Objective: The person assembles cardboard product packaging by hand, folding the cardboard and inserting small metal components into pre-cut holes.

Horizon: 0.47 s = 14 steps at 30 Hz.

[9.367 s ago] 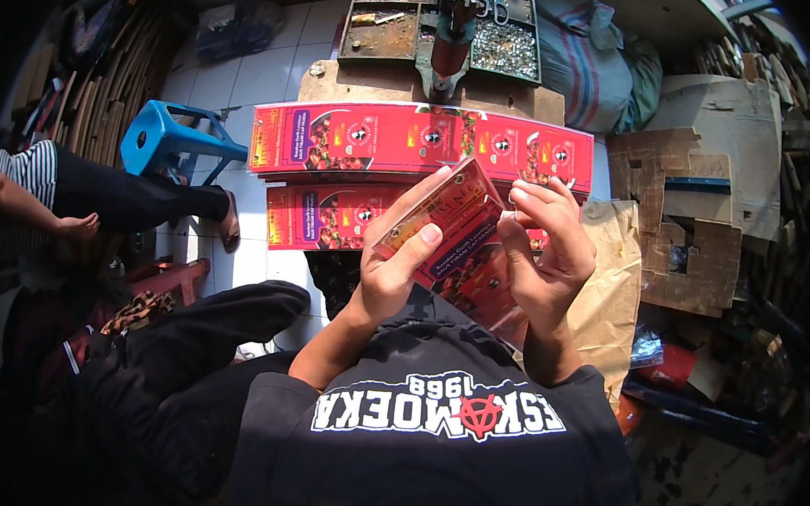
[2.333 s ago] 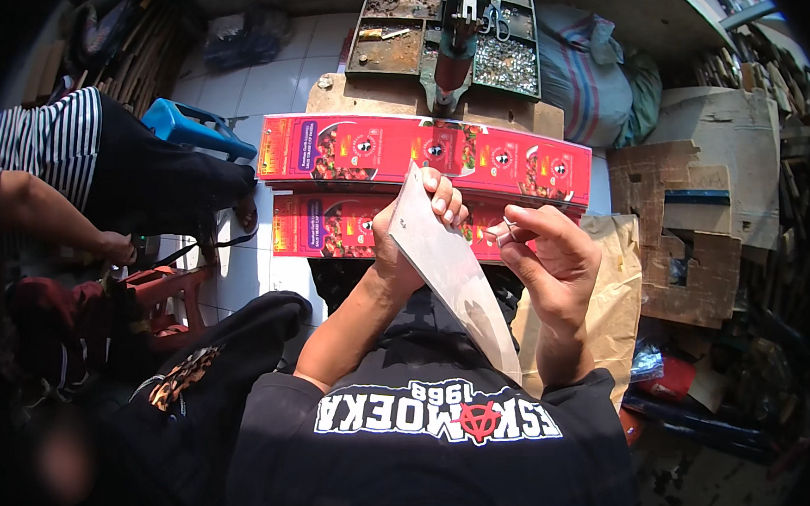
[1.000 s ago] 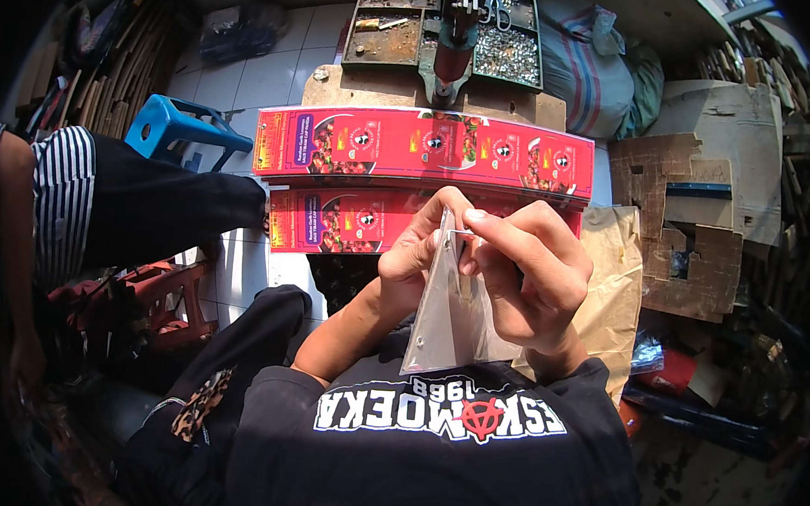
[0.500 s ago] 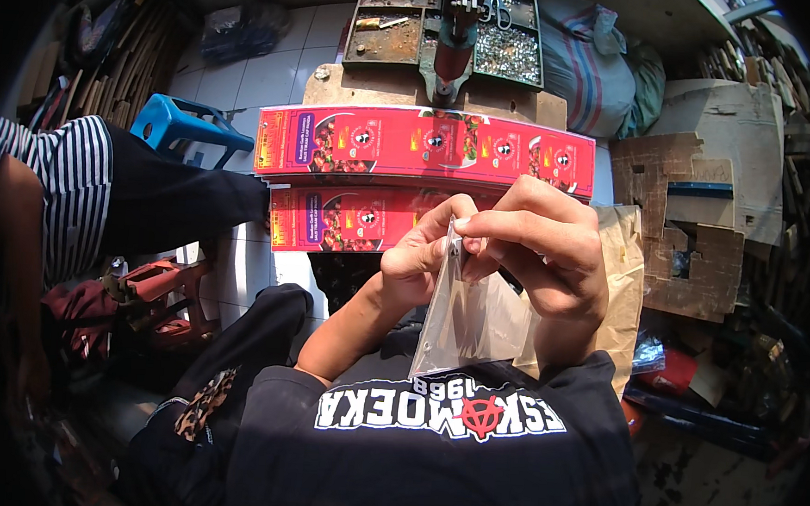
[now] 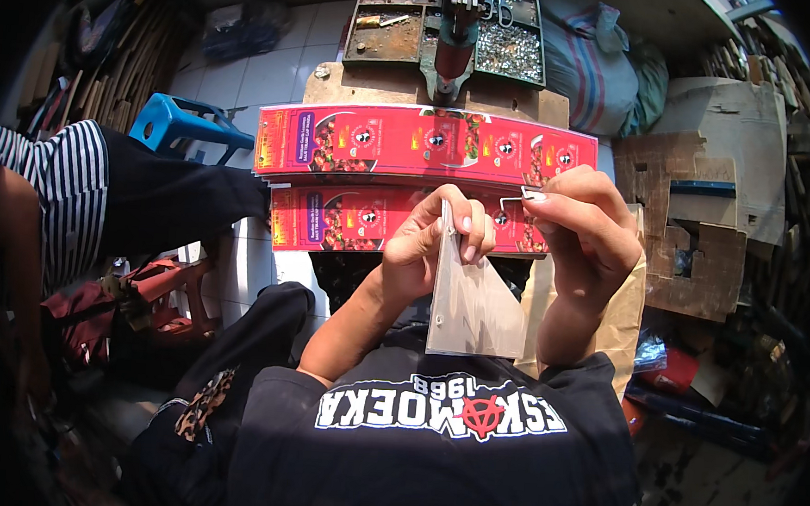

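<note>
My left hand (image 5: pixel 424 245) pinches the upper end of a stack of greyish, see-through plastic sheets (image 5: pixel 477 318), which hangs in front of my chest. Small holes show along the stack's left edge. Between the thumb and fingers of my right hand (image 5: pixel 592 227) is a small bent metal wire piece (image 5: pixel 510 201), held up and to the right of the sheets, apart from them. Beyond both hands lie long red printed strips (image 5: pixel 384 145) with food pictures, in a far and a near pile (image 5: pixel 310 219).
A hand press (image 5: pixel 454 57) stands on a wooden board, before a compartment tray (image 5: pixel 386 38) of small metal parts. At left are a blue stool (image 5: pixel 167 122) and another person in a striped top (image 5: pixel 70 195). Brown paper (image 5: pixel 621 285) and cut cardboard (image 5: pixel 691 271) are at right.
My right hand has moved away from the sheets, up and to the right, with the bent wire piece now visible in it. The sheets' lower end has swung slightly right and up.
</note>
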### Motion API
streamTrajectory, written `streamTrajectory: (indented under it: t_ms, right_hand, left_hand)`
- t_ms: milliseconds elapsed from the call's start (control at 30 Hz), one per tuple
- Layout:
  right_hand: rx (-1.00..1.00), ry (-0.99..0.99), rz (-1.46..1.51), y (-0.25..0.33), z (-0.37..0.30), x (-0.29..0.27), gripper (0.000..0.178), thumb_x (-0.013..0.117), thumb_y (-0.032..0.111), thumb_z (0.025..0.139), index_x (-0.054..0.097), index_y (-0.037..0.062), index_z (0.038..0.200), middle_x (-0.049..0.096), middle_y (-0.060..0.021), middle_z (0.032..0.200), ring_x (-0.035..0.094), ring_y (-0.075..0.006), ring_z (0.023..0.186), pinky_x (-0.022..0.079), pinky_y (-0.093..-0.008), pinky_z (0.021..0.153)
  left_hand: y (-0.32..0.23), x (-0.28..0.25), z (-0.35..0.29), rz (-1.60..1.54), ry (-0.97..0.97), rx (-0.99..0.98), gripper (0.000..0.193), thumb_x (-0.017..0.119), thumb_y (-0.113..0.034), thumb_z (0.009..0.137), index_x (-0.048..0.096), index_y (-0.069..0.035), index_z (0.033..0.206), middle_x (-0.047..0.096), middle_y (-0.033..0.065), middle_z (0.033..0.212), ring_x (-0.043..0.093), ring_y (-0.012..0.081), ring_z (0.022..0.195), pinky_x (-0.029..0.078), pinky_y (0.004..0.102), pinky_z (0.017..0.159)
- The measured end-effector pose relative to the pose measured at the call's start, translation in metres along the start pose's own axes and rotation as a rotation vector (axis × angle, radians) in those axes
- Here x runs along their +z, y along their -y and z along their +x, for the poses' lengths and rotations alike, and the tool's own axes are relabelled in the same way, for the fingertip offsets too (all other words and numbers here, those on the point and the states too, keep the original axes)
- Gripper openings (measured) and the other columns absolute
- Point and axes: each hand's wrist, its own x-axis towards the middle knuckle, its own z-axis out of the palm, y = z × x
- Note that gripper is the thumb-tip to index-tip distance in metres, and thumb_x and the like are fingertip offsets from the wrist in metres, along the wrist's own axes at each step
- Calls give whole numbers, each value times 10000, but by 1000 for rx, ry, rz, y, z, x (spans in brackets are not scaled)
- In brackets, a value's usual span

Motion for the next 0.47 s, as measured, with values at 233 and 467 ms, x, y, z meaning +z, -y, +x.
streamTrajectory:
  t_ms: [233,467]
  right_hand:
    - [494,-54,265,-18,-50,-37,221,552,-132,870,674,-53,1037,574,-100,960,625,-156,842,497,-246,768]
    - [737,-129,-46,-45,-92,-56,206,571,3,936,665,-27,1117,597,-78,1010,619,-145,947,494,-254,855]
  left_hand:
    - [-14,-38,-13,266,-438,152,115,551,-124,978,534,-66,1075,638,74,978,643,168,911,586,365,782]
    - [-20,-35,-5,474,-773,220,137,612,-111,952,537,-104,1066,619,19,965,601,59,788,497,197,586]
